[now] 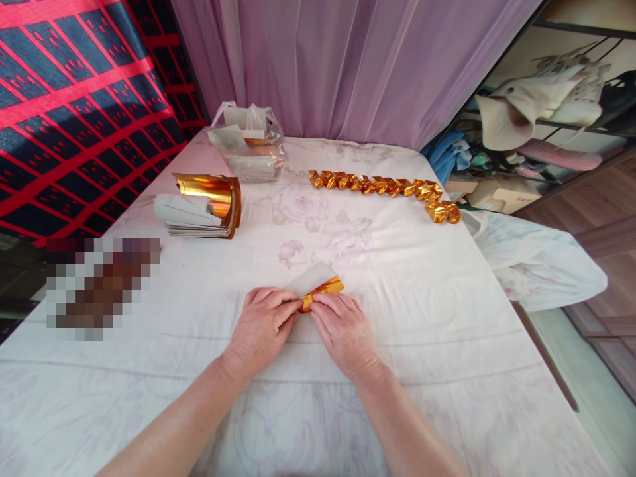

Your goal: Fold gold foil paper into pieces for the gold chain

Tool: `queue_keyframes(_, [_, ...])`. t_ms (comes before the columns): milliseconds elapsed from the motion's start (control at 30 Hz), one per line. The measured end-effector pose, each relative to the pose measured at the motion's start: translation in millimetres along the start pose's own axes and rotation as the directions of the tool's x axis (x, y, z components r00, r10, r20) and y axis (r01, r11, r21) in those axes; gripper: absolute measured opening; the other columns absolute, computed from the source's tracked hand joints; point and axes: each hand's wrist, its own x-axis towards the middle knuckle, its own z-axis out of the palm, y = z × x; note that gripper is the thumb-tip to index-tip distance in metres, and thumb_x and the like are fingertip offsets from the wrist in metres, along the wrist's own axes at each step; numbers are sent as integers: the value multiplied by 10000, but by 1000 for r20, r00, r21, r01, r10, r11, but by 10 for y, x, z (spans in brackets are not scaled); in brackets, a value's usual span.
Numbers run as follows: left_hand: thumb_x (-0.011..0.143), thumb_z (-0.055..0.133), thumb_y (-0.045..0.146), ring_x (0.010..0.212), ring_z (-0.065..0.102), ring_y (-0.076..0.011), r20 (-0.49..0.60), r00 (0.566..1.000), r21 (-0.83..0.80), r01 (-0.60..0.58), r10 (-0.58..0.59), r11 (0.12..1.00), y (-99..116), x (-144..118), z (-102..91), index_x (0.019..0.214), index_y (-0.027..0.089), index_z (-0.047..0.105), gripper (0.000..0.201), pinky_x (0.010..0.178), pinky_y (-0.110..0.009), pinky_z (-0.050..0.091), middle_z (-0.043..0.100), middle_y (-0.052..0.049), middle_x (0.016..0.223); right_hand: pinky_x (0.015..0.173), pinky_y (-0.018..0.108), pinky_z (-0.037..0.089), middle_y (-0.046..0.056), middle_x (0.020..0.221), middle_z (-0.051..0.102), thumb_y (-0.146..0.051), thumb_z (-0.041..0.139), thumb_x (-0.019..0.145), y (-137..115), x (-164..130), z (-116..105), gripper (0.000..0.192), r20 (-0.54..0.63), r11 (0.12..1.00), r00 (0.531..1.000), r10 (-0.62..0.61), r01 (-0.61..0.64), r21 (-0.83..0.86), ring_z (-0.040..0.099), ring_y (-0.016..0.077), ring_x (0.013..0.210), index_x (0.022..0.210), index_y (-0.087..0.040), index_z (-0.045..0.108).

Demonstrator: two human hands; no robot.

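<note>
Head view, looking down over my forearms: my left hand (262,322) and my right hand (342,329) meet at the middle of the surface (447,344), which is covered in a pale flowered cloth. Both are closed in a pinch on one folded sheet of gold foil paper (322,289), thumbs and fingertips pressing its near end flat against the cloth. Its far end sticks out beyond my fingers, gold on one face and dull white on the other.

I judge the sheet very light and thin, stiff enough to keep a crease but easy to crumple or tear, and its shiny face is likely slick. It is best held at the edges and along the fold line, with the surface taking the pressure.

Further back on my left lies a stack of gold foil sheets (203,209), the top ones curling up. Behind it sits a clear plastic bag of paper (247,140). A row of folded gold pieces (382,185) runs along the far right side, well apart from my hands. A lilac curtain (348,66) hangs behind.
</note>
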Motion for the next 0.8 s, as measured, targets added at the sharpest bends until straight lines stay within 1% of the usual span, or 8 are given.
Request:
queue_keyframes(100, [944,576,203,990,602,-206,12,1000,-3,9,-9,1000,-1,-1,-2,1087,255,709,202,902,-412,423,719,-15,1076,838,366,497,74,1052,721,-194,498,977,2,3,17,222,-13,1000,1000,7,-7,0,644,212,948,1022,-214,715])
queue_keyframes(267, [944,580,212,991,605,-209,13,1000,-2,14,-14,1000,-4,4,-4,1082,250,704,189,902,-408,424,726,-15,1071,836,349,512,79,1021,725,-178,496,975,-2,7,25,219,-77,1000,997,4,-2,30,648,204,926,989,-178,715])
queue_keyframes(433, [952,584,243,963,611,-206,-10,1000,3,13,-13,1000,5,6,-11,1045,245,703,152,886,-398,427,733,-8,1030,838,326,531,63,1000,733,-173,510,963,16,1,30,214,-129,995,991,29,-16,102,660,190,909,955,-193,723])
queue_keyframes(600, [958,574,257,932,615,-199,-21,1000,32,6,-5,999,27,4,-26,1006,242,699,134,867,-390,429,733,-9,1004,827,321,546,59,981,739,-167,513,948,25,5,20,220,-131,985,990,57,-35,166,674,178,892,932,-210,728])
queue_keyframes(700, [965,561,263,896,619,-194,-24,1000,34,14,-13,999,26,2,-27,947,233,695,138,837,-381,430,731,-10,971,828,324,547,56,973,741,-158,517,940,19,6,17,215,-138,984,988,66,-42,176,675,179,888,900,-207,723])
queue_keyframes(800, [969,544,260,883,620,-191,-21,1000,38,13,-12,999,17,2,-19,924,232,692,157,826,-379,433,728,-14,959,835,332,547,53,983,739,-158,512,934,15,4,18,223,-121,982,990,79,-56,182,674,182,901,901,-217,725])
